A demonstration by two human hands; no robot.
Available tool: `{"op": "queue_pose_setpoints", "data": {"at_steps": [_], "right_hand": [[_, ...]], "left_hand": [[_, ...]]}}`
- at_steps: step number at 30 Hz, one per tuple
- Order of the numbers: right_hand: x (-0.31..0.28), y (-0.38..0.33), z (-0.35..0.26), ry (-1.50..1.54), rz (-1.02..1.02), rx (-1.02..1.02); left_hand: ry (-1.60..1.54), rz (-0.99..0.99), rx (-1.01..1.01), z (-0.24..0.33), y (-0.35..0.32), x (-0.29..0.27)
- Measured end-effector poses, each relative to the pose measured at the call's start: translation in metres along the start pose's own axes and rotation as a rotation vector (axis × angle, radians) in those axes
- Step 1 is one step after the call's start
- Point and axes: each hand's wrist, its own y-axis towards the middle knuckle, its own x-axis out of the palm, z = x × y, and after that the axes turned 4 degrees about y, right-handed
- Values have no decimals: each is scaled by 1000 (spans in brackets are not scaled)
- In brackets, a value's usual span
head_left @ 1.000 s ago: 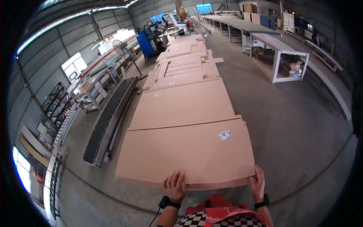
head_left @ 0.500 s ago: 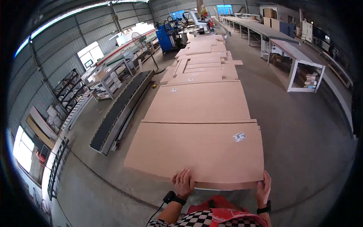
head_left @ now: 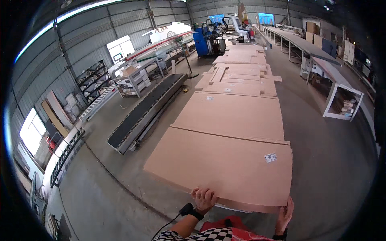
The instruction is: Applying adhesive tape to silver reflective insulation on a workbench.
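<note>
Small rectangular label (head_left: 270, 157), white with dark print, stuck flat near the right edge of the nearest brown board (head_left: 225, 164), slightly skewed to that edge.

Second, smaller white label (head_left: 209, 98) on the next board (head_left: 237, 114) along the row, near its far left corner. A third pale label (head_left: 228, 89) on the board beyond; too small to tell more.

Brown cardboard boxes (head_left: 310, 27) stacked at the far right end of the hall, against the wall. More pale cartons (head_left: 348, 50) further right along the same wall, partly in shadow.

No screens or signs that can be made out.
</note>
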Motion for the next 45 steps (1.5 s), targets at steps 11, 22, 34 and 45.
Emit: {"op": "queue_pose_setpoints", "data": {"at_steps": [11,22,34,45], "right_hand": [[-5,2,7,-173,-50,-92],[-13,-1,19,-178,-29,-101],[-11,2,24,-117,0,-53],[-8,2,8,-99,-7,-63]], "left_hand": [[-67,17,-39,3,8,-6],[-84,26,-44,0,-1,1],[-82,-7,-73,2,2,-3],[-91,-2,-56,2,5,1]]}}
